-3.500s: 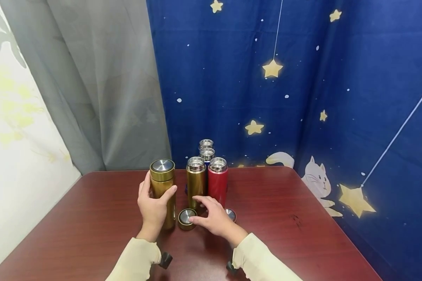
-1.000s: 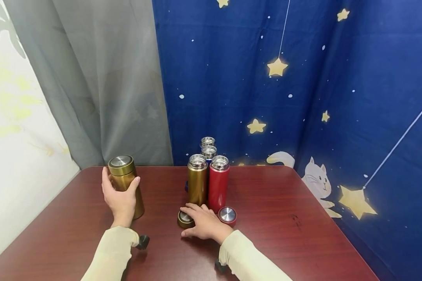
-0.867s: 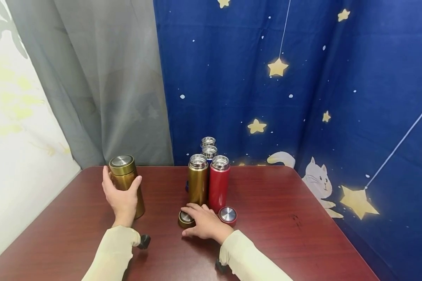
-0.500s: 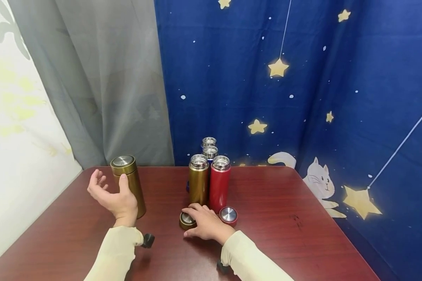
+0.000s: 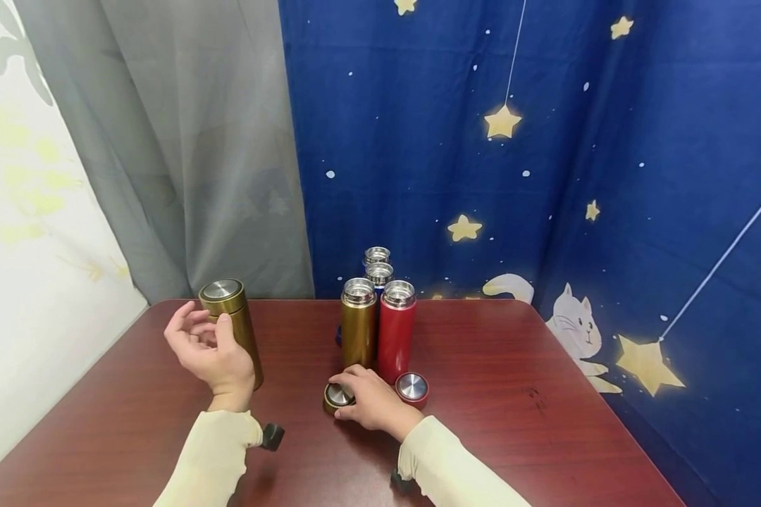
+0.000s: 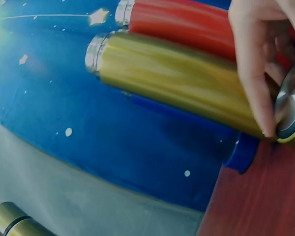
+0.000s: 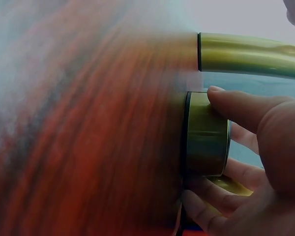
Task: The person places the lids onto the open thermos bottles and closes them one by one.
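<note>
My right hand (image 5: 374, 400) is at a gold thermos lid (image 5: 339, 396) with a steel disc on top, lying on the table. The right wrist view shows thumb and fingers gripping the lid's sides (image 7: 206, 137). My left hand (image 5: 212, 358) is raised with loosely curled fingers, holding nothing, in front of a capped gold thermos (image 5: 245, 341) standing at the left. Just behind my right hand stand an uncapped gold thermos (image 5: 358, 332) and an uncapped red thermos (image 5: 396, 341), side by side. Beside my right wrist lies a red lid (image 5: 412, 387).
Two more uncapped thermoses stand behind the front pair, their steel necks (image 5: 378, 273) showing. A blue lid (image 6: 242, 153) lies by the gold thermos in the left wrist view. Grey and blue curtains (image 5: 418, 141) hang beyond the table's (image 5: 514, 422) far edge.
The capped gold thermos was moved left and set down, and my left hand has let go of it. My right hand has come down onto the gold lid and its fingers have closed round it.
</note>
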`<act>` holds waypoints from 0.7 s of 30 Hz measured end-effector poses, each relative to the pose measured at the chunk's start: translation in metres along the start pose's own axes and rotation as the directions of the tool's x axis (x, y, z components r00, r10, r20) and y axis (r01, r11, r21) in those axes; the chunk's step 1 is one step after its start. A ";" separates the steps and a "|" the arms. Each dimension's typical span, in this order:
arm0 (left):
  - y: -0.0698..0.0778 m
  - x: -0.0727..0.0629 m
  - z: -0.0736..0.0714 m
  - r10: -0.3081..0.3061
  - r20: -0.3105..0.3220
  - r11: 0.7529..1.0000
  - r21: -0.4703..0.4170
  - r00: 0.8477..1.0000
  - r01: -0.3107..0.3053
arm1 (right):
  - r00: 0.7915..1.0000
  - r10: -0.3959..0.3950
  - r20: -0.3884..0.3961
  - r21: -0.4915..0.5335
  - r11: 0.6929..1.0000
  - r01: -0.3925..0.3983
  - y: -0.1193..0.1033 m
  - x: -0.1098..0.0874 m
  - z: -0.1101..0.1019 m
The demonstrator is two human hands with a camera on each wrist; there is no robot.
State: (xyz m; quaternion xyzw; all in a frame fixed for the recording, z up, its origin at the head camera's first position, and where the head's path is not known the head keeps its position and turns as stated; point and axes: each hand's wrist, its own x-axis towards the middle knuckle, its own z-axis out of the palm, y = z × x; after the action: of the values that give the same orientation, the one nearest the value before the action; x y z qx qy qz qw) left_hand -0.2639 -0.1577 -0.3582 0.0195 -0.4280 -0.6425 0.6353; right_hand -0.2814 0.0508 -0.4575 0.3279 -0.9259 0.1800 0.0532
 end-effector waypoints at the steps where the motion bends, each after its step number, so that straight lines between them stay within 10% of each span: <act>1: 0.004 -0.003 0.001 -0.006 0.010 1.000 -0.004 1.000 0.006 | 1.000 0.002 -0.003 -0.001 1.000 -0.002 0.000 0.000 0.000; 21: -0.002 -0.040 -0.006 -0.006 0.260 0.997 0.072 0.966 -0.013 | 0.996 0.021 -0.082 0.060 0.998 -0.016 0.003 -0.008 -0.004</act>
State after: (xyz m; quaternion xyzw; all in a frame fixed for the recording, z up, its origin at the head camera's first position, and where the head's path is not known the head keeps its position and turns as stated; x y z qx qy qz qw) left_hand -0.2546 -0.1274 -0.3837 -0.0427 -0.5309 -0.6222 0.5737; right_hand -0.2769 0.0590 -0.4559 0.3132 -0.9201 0.2213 0.0800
